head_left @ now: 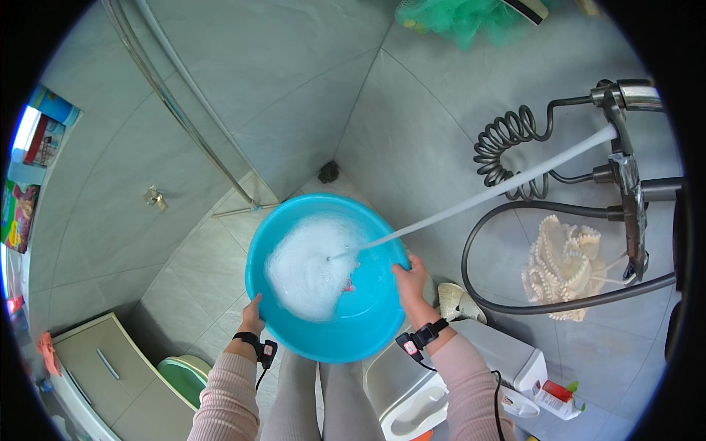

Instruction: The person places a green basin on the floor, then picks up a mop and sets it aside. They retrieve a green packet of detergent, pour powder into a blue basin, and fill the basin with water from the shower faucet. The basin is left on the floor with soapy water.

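A round bright blue basin (285,336) is held up in front of my legs. Its left rim is in the grip of my left hand (251,316), and my right hand (413,283) grasps the right rim with the thumb on top. White foam (305,257) covers much of the water on the left side of the basin. A small pinkish thing, too blurred to name, shows at the foam's right edge. From the dark wall-mounted tap (626,191) at the right, a thick water stream (471,203) shoots down to the left into the foam.
Near the tap hang a coiled black hose (507,143), a smooth dark hose (478,287) and a cream bath puff (562,268). A green bath puff (460,18) is high up. A drawer cabinet (110,367) and green basin (182,378) stand lower left; a white-red bottle (555,400) sits lower right.
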The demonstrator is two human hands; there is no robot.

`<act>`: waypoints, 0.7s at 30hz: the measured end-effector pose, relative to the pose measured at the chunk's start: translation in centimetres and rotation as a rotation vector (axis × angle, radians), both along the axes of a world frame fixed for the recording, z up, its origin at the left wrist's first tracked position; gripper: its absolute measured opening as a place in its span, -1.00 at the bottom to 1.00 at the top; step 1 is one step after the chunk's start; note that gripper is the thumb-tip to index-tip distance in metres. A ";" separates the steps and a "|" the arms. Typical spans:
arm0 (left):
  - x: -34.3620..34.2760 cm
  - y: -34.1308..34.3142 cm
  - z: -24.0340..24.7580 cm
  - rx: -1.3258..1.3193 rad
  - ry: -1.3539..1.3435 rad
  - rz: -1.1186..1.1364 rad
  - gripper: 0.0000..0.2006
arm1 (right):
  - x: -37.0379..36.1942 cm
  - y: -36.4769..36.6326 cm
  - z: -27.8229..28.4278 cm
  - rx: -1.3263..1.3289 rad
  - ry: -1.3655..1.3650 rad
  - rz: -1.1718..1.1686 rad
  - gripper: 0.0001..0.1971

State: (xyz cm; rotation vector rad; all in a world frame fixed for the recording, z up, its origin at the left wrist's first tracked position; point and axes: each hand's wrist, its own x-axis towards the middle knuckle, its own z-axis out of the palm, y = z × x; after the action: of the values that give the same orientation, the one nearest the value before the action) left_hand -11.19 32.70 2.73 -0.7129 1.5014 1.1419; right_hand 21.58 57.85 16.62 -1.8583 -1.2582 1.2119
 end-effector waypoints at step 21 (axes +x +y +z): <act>-3.7 7.5 25.2 0.190 0.053 -0.119 -0.64 | 5.9 0.2 -8.5 -0.371 0.067 -0.154 -0.80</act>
State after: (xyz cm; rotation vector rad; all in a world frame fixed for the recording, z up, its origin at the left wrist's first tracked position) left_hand -14.87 40.21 27.93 -0.4611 1.4370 1.2017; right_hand 27.52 58.09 8.14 -2.1086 -0.8784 1.4841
